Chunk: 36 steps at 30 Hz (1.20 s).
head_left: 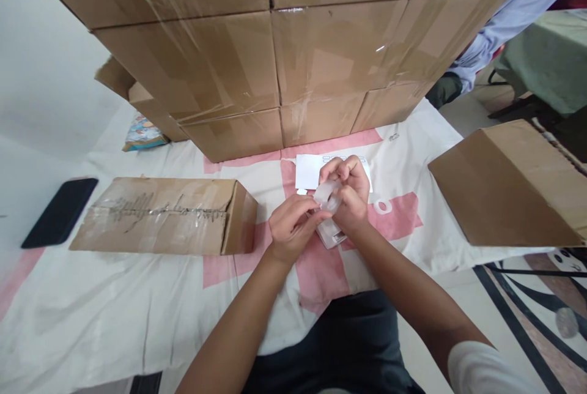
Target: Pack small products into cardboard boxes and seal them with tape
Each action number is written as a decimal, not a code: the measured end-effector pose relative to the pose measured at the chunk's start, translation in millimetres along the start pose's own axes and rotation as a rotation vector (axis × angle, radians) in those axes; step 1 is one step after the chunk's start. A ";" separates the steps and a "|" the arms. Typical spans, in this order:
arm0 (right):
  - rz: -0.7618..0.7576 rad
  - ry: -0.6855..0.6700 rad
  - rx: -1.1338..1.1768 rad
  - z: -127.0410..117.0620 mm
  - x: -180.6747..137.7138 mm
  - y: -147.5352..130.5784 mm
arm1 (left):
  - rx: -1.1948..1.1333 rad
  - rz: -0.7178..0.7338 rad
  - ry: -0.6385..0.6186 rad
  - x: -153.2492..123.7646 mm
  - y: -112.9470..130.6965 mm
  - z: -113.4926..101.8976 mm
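Note:
A small roll of clear tape (pixel 327 193) is held in the air over the bed sheet. My right hand (pixel 351 189) has its fingers curled round the roll from the right. At the roll's left edge, my left hand (pixel 296 223) pinches the tape between thumb and fingertips. Below the hands lies a small whitish flat item (pixel 329 235), mostly covered, its kind unclear. A white sheet of paper (pixel 307 170) with printed outlines lies behind the hands, partly hidden by the right one.
Stacked, taped cartons (pixel 229 63) rise like a wall behind. A long taped cardboard box (pixel 160 216) lies left, beside a black flat device (pixel 59 210). Another cardboard box (pixel 504 192) stands right. A blue packet (pixel 143 132) sits back left. A person's light-blue sleeve (pixel 509 14) shows back right.

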State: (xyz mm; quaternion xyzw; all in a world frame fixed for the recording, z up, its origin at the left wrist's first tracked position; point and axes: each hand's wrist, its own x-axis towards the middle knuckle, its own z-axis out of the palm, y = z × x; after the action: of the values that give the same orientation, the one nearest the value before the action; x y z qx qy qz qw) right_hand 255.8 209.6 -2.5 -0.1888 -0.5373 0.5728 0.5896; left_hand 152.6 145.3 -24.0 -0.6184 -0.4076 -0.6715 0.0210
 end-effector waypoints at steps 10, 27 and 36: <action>0.006 0.018 0.079 2.1 1.6 4.0 | -0.033 -0.049 -0.021 -3.6 2.8 4.2; 0.068 0.063 0.015 4.9 0.6 0.6 | 0.012 -0.054 0.001 -8.8 0.6 3.8; 0.071 0.071 0.075 4.0 0.7 3.4 | -0.051 -0.121 -0.042 -5.9 1.3 3.6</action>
State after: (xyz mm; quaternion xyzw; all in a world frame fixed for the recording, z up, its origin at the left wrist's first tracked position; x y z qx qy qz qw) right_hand 250.6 209.6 -3.6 -0.2058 -0.4870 0.6062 0.5942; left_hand 157.6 143.6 -28.7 -0.6069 -0.4275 -0.6685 -0.0439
